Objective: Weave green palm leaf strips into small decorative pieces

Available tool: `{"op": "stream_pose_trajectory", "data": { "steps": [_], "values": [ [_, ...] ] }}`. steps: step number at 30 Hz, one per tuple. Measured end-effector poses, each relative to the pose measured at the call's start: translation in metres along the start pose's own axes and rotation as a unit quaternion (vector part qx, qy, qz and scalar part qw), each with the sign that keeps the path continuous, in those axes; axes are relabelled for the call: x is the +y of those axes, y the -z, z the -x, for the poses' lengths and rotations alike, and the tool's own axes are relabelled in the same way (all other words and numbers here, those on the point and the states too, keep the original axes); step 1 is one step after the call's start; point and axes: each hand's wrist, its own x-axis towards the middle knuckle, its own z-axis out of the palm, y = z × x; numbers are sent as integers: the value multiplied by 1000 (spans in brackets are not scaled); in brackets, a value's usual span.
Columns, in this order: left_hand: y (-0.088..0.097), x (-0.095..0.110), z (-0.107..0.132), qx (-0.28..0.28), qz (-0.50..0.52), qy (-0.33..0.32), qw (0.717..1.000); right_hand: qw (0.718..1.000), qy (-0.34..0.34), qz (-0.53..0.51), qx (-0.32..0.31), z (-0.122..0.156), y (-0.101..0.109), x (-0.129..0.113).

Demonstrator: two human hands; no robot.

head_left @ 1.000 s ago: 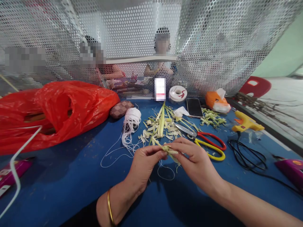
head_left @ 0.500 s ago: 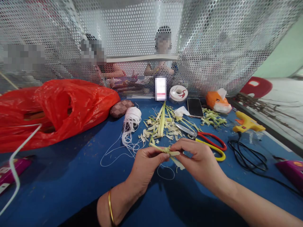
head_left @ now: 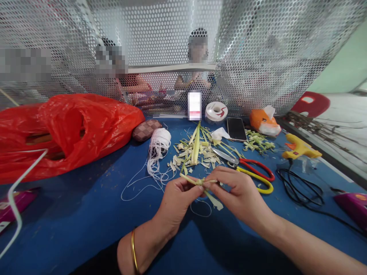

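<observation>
Between my two hands is a small knotted piece of pale green leaf strips [head_left: 211,200], one end pointing up left and a wider end hanging below. My left hand [head_left: 178,198] pinches it between thumb and fingers. From the other side, the closed fingertips of my right hand [head_left: 235,189] grip a strip close to the knot, hiding part of it. A thin loop of thread [head_left: 200,214] lies beneath. Just beyond my hands are a pile of leaf scraps [head_left: 205,156], a longer leaf stalk [head_left: 195,147] and scissors [head_left: 254,170] with red and yellow handles.
A ball of white yarn [head_left: 160,141] and a checkered pouch [head_left: 147,130] lie left, beside a red plastic bag [head_left: 94,130]. Rightward are a phone [head_left: 236,129], a yellow glue gun [head_left: 301,147] with a black cord, and an orange tissue pack [head_left: 263,121]. People sit behind the perforated screen.
My right fingertips have shifted onto the strip by the knot, covering the end that stuck out before. The hanging wider end shows more. My left hand keeps its hold.
</observation>
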Motion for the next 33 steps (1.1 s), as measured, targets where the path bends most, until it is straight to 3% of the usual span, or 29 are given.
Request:
{"op": "stream_pose_trajectory", "data": {
  "steps": [6, 10, 18, 27, 33],
  "values": [
    [0, 0, 2, -11, 24, 4, 1000, 985, -133, -100, 43, -3, -1, 4],
    [1, 0, 3, -29, 18, 10, 999, 967, -181, -180, 2, -7, 2, 9],
    [1, -2, 0, -63, 33, 45, 996, 979, -168, -112, -18, -7, 1, 9],
    [5, -2, -1, -35, 56, 53, 996, 945, -187, -264, -48, -10, 3, 7],
    [5, -4, -1, -49, 74, 57, 994, 959, -159, -231, -37, -9, 0, 9]
  ]
}}
